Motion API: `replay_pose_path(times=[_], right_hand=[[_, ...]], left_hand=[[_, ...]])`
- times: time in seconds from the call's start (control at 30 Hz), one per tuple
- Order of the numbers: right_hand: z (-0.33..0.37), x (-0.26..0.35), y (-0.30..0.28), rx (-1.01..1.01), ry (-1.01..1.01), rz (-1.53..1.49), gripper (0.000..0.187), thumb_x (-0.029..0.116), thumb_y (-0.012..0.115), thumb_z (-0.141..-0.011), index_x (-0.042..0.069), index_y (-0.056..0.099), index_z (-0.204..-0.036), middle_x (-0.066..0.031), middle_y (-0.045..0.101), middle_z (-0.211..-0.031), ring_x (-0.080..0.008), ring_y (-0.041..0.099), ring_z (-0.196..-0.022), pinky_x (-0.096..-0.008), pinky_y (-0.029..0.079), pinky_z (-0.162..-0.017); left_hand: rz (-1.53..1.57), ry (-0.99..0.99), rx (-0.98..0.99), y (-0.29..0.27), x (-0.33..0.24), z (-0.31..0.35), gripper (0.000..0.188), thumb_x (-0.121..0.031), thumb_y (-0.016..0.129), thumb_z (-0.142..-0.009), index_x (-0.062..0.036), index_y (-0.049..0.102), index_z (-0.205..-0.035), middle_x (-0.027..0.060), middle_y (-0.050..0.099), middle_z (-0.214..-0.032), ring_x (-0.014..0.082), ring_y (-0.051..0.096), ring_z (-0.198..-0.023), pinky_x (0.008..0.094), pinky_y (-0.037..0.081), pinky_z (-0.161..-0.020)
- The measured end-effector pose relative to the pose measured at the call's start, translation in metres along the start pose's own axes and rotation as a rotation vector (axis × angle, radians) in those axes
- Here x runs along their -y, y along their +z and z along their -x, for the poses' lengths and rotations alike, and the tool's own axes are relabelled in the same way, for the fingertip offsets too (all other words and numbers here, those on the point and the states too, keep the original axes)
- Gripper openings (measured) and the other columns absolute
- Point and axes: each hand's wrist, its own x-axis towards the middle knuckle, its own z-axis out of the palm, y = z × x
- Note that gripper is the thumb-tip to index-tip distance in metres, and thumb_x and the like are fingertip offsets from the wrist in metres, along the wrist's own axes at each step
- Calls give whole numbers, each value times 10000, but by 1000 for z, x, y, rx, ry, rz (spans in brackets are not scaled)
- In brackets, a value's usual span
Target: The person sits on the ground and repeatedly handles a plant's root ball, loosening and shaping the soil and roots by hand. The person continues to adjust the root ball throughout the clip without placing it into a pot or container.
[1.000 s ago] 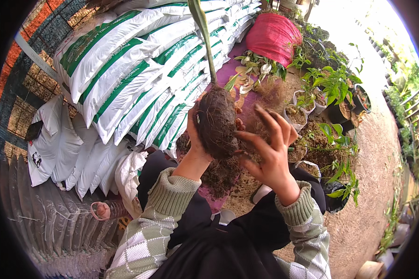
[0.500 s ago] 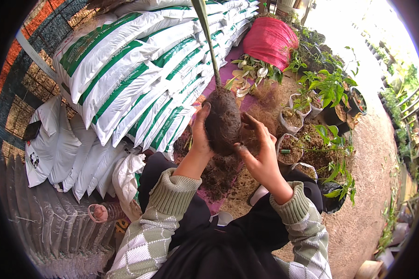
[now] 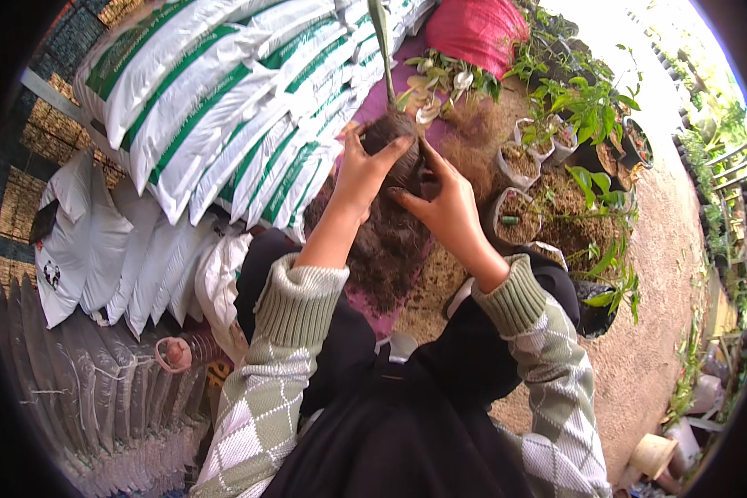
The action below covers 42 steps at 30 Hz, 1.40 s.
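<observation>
A plant with a dark brown, fibrous root ball [image 3: 397, 130] stands between my hands, its stem [image 3: 388, 70] running up past the top of the view. My left hand [image 3: 363, 173] holds the ball from the left, thumb laid across its front. On the other side my right hand [image 3: 446, 199] cups it, index finger up along its edge and thumb lower down. The fingers behind the ball are hidden. Below it, a heap of loose dark fibrous matter [image 3: 386, 257] lies on a purple sheet [image 3: 380, 300].
Stacked white-and-green sacks [image 3: 199, 91] rise at the left. A pink-red sack [image 3: 476, 35] stands at the far side. Bagged leafy plants [image 3: 519, 164] line the right. A clear plastic cup [image 3: 174, 354] is near stacked plastic bags [image 3: 83, 382] at the lower left.
My hands and the root ball have moved up in the view, away from me. The left thumb now crosses the ball's front. More of the loose heap shows below.
</observation>
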Motion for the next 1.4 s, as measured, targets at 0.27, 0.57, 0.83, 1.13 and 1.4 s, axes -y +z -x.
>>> replay_pose_path(times=[0.27, 0.57, 0.83, 1.13, 1.4], right_hand=[[-4, 31, -48, -35, -283, 294, 464, 299, 711, -804, 121, 619, -1223, -69, 661, -919, -207, 633, -890, -383, 383, -880], [-3, -82, -1, 498, -10, 859, 551, 312, 661, -783, 90, 524, -1268, -127, 634, -1112, -311, 614, -1024, -506, 407, -892], [43, -218, 98, 927, 430, 820, 388, 272, 691, -750, 55, 672, -1070, -138, 671, -1092, -344, 616, -1062, -513, 441, -917], [228, -320, 213, 96, 902, 453, 378, 292, 688, -862, -58, 654, -1002, -174, 691, -993, -318, 668, -848, -420, 540, -707], [200, -302, 238, 380, 1233, 207, 398, 302, 660, -880, -42, 633, -1080, -151, 673, -1052, -280, 651, -908, -417, 527, -735]], left_hand=[[223, -139, 63, -8, -28, 20, 468, -154, 755, -783, 11, 531, -1159, 102, 651, -1013, 180, 655, -865, 316, 555, -754], [95, 126, 8, -39, -40, 20, 552, -142, 805, -732, 15, 462, -1135, 128, 635, -1047, 176, 644, -912, 297, 524, -841], [130, 173, -30, -47, -46, 25, 557, -156, 812, -735, 18, 459, -1129, 121, 651, -1010, 169, 650, -900, 289, 527, -817], [72, 213, -80, -50, -46, 25, 564, -159, 818, -717, 13, 470, -1126, 122, 656, -1011, 169, 657, -896, 303, 534, -807], [109, 216, -119, -55, -41, 27, 586, -142, 816, -706, 15, 453, -1138, 133, 649, -1015, 179, 656, -905, 310, 527, -820]])
